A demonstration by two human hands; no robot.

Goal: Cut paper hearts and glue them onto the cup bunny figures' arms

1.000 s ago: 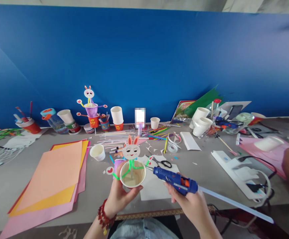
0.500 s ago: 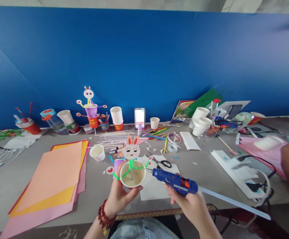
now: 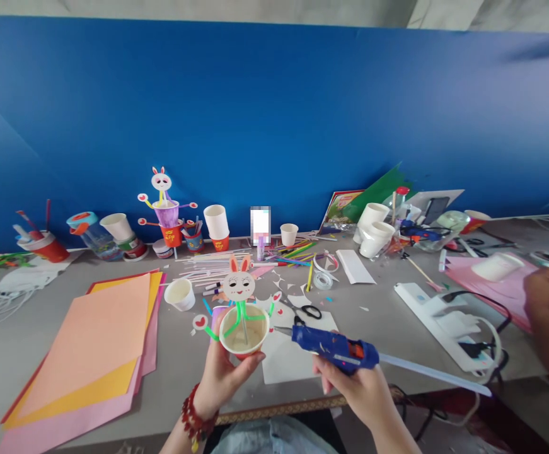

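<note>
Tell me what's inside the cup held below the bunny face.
Inside the cup, green strips and a thin grey stick are visible. The cup's near side hides part of its inner surface.

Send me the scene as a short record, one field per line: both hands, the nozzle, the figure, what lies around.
Left hand: holds paper cup, inside visible
Right hand: grips blue glue gun
Nozzle: points at the cup, close to its rim; contact unclear
Glue stick: juts from the gun's rear
Figure: rabbit head above the cup, green strips below it
Left side: coloured paper sheets
Right side: power strip, another person's hand
</note>
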